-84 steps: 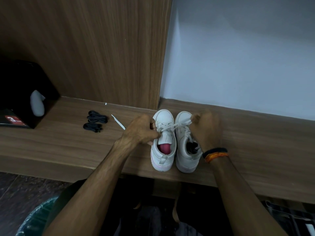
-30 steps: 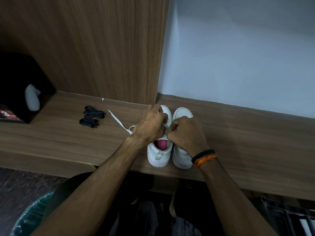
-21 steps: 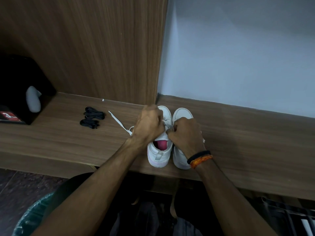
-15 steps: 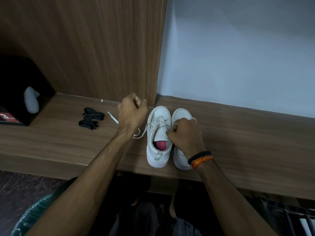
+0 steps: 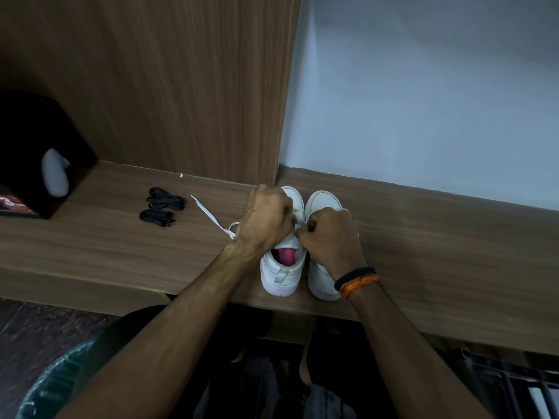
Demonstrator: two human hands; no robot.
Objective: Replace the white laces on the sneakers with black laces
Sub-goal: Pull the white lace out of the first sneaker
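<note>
Risk first: we have both hands, left hand (image 5: pixel 266 225) and right hand (image 5: pixel 329 237), curled tight over the white lace (image 5: pixel 211 217) at the left sneaker (image 5: pixel 281 276); a hard tug could tip it off the counter (image 5: pixel 438 252) edge. Black laces (image 5: pixel 161 207) wait well left, near a black box (image 5: pixel 36 158). Wood panel and pale wall behind.

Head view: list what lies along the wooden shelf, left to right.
Black box → two bundled black laces → loose white lace end → left hand → right hand, both over the white sneakers.
</note>
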